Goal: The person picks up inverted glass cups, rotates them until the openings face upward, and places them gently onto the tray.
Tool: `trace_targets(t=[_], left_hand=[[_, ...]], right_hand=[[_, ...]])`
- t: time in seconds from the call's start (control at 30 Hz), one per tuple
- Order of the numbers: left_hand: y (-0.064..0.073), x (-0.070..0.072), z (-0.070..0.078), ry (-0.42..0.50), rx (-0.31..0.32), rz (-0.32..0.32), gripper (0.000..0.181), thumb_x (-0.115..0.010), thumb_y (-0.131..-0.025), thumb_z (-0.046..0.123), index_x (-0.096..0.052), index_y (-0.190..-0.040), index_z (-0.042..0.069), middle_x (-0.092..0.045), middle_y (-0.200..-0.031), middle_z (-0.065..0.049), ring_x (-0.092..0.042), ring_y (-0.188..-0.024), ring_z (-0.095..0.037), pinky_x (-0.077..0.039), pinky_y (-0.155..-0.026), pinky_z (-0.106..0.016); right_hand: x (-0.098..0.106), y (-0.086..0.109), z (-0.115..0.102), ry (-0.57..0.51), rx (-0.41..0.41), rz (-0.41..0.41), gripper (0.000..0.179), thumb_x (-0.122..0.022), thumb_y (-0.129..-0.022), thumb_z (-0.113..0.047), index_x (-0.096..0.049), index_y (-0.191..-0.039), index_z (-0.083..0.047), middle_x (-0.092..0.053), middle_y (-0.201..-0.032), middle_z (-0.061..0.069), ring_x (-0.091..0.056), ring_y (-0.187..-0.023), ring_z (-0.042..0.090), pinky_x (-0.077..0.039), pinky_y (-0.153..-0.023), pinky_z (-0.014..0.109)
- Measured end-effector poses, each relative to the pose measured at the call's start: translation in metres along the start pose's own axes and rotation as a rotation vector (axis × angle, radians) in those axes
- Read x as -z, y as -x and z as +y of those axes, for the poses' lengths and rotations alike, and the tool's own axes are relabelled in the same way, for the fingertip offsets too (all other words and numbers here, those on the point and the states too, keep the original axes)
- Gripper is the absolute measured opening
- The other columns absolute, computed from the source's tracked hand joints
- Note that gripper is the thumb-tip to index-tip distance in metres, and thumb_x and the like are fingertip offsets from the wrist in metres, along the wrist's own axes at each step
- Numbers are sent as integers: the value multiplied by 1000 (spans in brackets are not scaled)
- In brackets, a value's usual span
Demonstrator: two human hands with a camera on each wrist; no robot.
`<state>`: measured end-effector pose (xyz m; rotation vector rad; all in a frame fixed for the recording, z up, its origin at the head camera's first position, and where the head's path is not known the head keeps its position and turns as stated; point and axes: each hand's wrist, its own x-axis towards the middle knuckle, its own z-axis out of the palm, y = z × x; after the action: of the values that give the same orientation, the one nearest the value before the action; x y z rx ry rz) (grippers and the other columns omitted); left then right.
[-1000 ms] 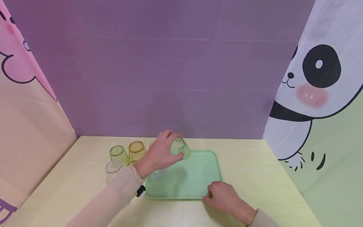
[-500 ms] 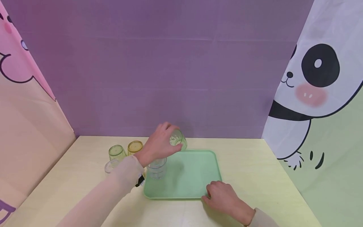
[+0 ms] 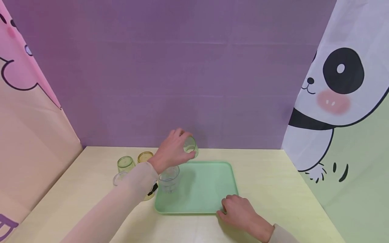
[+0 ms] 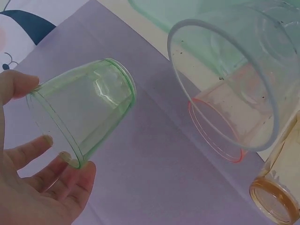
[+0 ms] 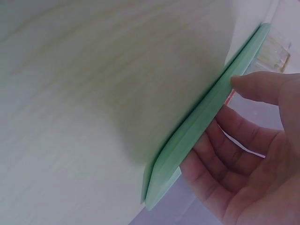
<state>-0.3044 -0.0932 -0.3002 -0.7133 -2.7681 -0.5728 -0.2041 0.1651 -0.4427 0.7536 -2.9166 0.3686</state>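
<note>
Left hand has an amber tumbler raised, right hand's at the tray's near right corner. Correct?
Not amber: the left hand holds up a green tumbler, per the left wrist view. Rest stands: right hand at the tray, near right corner.

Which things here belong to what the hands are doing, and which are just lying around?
Likely part of the job:
green glass held by the left hand
tray the right hand touches
clear glass on the tray
second green glass and yellow glass, untouched

Just around:
purple backdrop
panda print
</note>
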Motion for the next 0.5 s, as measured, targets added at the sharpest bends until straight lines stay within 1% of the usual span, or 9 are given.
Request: trace_targets(t=[0.13,0.23,0.37,0.5], left_hand=[[-5,-3,-2,-30,-7,-1,55,-69,-86,35,-60,-133,7,-53,-129,-15,-49,-115,-34,-51,-85,-48],[-9,-6,-5,-62,-12,-18,56,-68,-87,35,-59,-135,7,-53,-129,-15,-49,-114,-33,-51,-85,-47],[-12,-13,-8,-108,-21,-42,57,-68,-88,34,-58,-136,6,-53,-128,-14,-49,-112,-33,-51,-85,-45],[-14,-22,-10,-133,-29,-65,58,-67,-88,36,-57,-136,5,-53,-130,-14,-49,-114,-33,-51,-86,-46]], right_hand=[[0,0,0,12,2,5,32,-77,-85,-27,-55,-64,-16,-45,-64,-9,-44,-57,9,-39,-47,28],[0,0,0,13,1,2,32,-77,-85,-28,-55,-64,-16,-45,-64,-10,-44,-57,9,-39,-48,28],[-1,0,0,6,3,4,32,-76,-85,-26,-54,-64,-17,-45,-64,-10,-44,-57,9,-39,-48,28],[-2,0,0,-1,2,4,32,-76,-85,-26,-55,-64,-16,-44,-64,-10,-43,-57,8,-39,-48,27]])
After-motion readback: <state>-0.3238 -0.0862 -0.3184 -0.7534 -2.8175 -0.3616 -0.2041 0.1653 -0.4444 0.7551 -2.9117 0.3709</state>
